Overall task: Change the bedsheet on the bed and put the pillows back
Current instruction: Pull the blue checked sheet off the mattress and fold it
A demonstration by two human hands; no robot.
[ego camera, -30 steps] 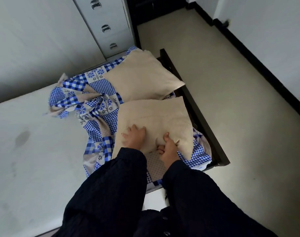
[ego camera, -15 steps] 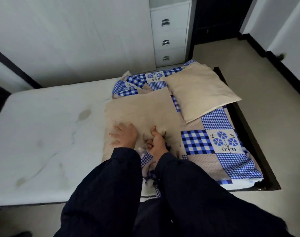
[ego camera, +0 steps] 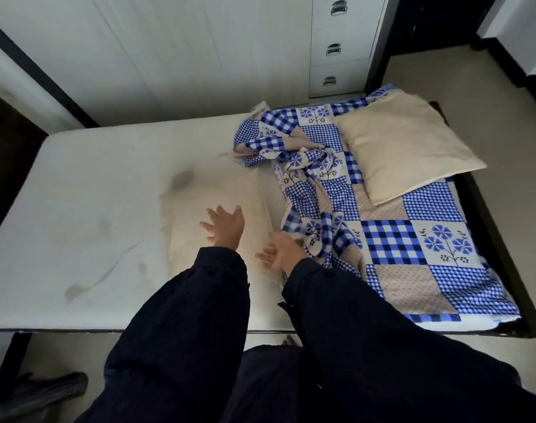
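A bare white mattress point(ego camera: 77, 209) with stains fills the left and middle. On it lies a beige pillow point(ego camera: 193, 218). My left hand point(ego camera: 225, 225) hovers over that pillow with fingers spread, holding nothing. My right hand point(ego camera: 280, 250) is at the pillow's right edge, fingers loose and apart, beside the bunched sheet. The blue-and-white checked bedsheet point(ego camera: 392, 239) with flower squares covers the bed's right part and is crumpled along its left side. A second beige pillow point(ego camera: 404, 148) rests on the sheet at the far right.
A white wall panel point(ego camera: 184, 56) runs behind the bed, with a white drawer unit point(ego camera: 337, 50) at the back right. The dark bed frame point(ego camera: 505, 254) edges the right side, beige floor point(ego camera: 511, 132) beyond it. A dark shoe point(ego camera: 37, 395) lies on the floor at lower left.
Both hands carried the near pillow left, off the checked sheet onto the bare mattress, and let it go; the fingers are now spread. The view swung left.
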